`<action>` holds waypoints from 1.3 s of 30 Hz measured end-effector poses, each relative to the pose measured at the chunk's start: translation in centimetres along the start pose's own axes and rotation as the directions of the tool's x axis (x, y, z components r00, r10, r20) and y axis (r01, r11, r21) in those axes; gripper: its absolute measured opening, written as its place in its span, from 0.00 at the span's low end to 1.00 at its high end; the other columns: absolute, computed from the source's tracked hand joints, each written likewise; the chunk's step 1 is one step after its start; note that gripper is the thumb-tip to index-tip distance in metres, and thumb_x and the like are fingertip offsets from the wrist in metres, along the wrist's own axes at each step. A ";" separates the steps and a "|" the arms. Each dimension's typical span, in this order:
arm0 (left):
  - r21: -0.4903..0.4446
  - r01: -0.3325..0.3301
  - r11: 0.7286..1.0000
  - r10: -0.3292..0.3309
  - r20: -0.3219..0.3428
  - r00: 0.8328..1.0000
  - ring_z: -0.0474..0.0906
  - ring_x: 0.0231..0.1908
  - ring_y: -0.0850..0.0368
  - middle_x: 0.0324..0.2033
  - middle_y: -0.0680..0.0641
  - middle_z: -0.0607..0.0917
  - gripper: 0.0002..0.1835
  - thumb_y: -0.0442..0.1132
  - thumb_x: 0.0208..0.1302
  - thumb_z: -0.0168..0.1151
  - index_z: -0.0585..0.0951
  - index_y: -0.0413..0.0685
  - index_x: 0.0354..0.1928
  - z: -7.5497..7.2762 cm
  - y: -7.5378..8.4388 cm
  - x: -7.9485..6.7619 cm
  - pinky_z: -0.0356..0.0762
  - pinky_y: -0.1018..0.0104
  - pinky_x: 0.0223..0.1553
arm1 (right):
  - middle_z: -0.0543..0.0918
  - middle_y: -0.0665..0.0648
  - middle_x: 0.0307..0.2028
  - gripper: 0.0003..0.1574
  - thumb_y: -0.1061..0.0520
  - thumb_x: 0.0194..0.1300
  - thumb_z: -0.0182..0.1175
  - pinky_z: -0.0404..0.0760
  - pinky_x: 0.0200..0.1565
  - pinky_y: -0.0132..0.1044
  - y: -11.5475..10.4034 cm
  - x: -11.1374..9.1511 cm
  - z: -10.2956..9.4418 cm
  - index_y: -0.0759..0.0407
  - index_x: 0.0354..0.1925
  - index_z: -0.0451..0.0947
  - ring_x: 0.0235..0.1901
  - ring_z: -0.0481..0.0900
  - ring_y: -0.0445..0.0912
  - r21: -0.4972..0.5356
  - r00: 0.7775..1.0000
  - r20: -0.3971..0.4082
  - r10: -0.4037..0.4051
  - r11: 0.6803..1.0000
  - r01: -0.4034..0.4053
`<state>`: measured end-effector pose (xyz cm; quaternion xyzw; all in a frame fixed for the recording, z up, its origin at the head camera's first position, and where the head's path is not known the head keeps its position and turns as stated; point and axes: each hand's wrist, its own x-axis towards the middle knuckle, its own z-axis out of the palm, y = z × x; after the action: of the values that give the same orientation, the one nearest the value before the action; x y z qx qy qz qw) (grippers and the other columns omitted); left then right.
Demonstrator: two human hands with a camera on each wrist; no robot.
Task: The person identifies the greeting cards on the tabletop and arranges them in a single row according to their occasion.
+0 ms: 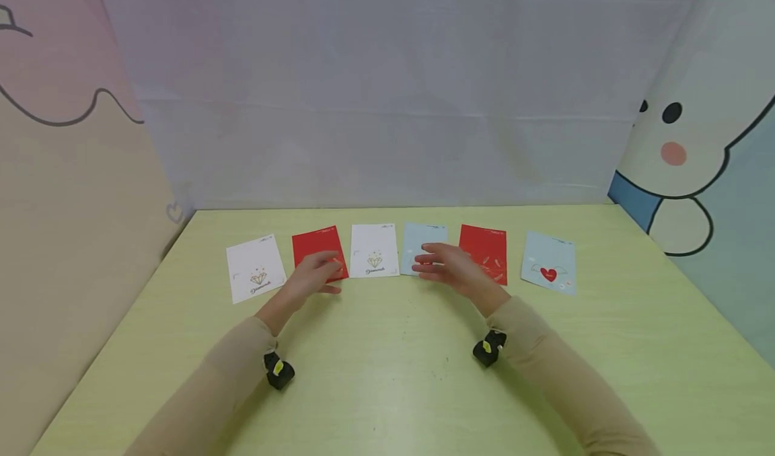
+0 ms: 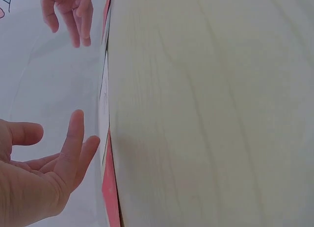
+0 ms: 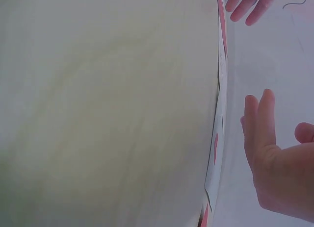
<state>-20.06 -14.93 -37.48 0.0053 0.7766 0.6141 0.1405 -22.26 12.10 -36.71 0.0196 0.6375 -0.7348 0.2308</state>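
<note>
Left hand over the red card just left of the central white card, right hand over the pale-blue card just right of it—fingers loosely bent and parted, neither grasping anything. Fingers brushing low could skew the cards, which, being thin and flat, would probably slide readily. The red card bears small pale print; the central white card, a gold diamond; the pale-blue card, a red patch—partly hidden.

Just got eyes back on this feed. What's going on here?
Six cards lie in a row on the table. A person's left hand hovers over the red card second from left; their right hand hovers over the light-blue card fourth from left. Neither hand holds anything.
</note>
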 end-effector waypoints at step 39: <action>0.087 0.083 0.993 -0.079 -0.049 0.996 0.72 0.43 0.46 0.48 0.37 0.71 0.23 0.40 0.65 0.48 0.63 0.34 0.59 1.5 0.0 1.7 0.77 0.66 0.32 | 0.70 0.66 0.49 0.28 0.57 0.64 0.49 0.78 0.36 0.37 0.8 2.6 3.3 0.67 0.59 0.58 0.43 0.75 0.54 -0.149 0.988 -0.139 0.072 0.984 -0.093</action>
<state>-21.37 -13.24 -38.18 -0.0338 0.8057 0.5728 0.1472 -23.40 8.10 -37.73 0.0771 0.7053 -0.6698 0.2190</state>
